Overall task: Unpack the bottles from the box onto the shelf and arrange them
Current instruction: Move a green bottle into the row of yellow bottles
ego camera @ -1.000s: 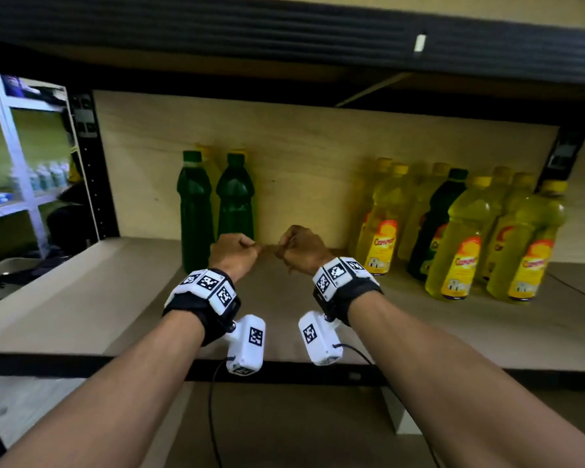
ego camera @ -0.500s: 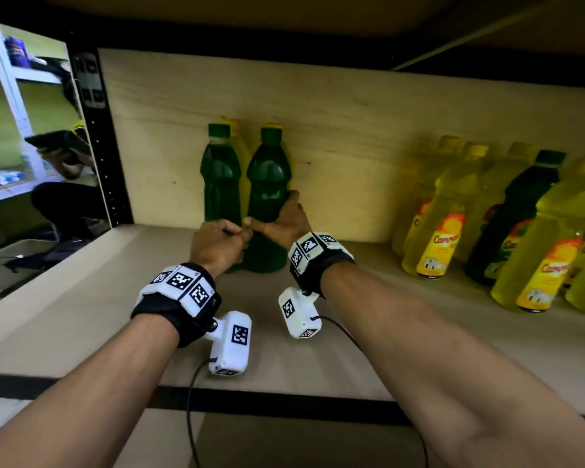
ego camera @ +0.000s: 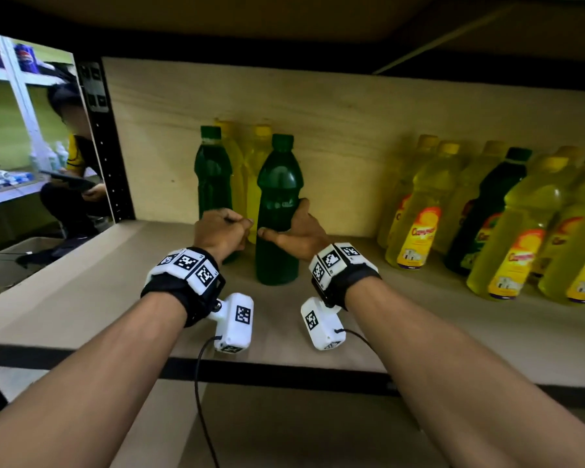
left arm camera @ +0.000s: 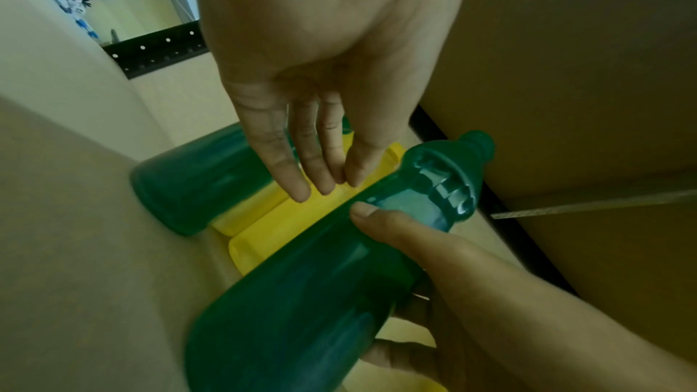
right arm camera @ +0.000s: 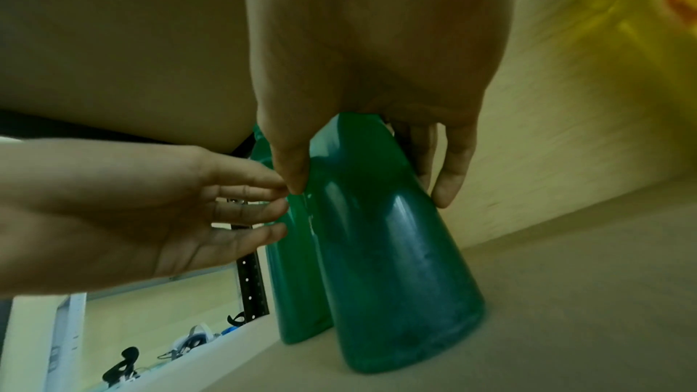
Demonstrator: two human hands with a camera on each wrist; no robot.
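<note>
A dark green bottle (ego camera: 277, 184) stands upright on the wooden shelf (ego camera: 81, 298). My right hand (ego camera: 286, 228) grips its middle, thumb on the left side and fingers round the right, as the right wrist view shows (right arm camera: 371, 187). My left hand (ego camera: 227, 228) hovers just left of it with relaxed fingers (left arm camera: 309, 172) and holds nothing. A second green bottle (ego camera: 213, 177) stands further back on the left. Two yellow bottles (ego camera: 255, 170) stand behind, against the back panel.
A cluster of several labelled yellow bottles (ego camera: 507, 231) with one dark bottle (ego camera: 487, 211) among them fills the shelf's right side. A black upright post (ego camera: 105, 140) bounds the left end. A person (ego camera: 71, 184) crouches beyond it. Another shelf board hangs low overhead.
Both hands were fists held together; the right hand opened, took hold of the right green bottle and drew it forward. The left hand's fingers loosened. My view shifted left and closer.
</note>
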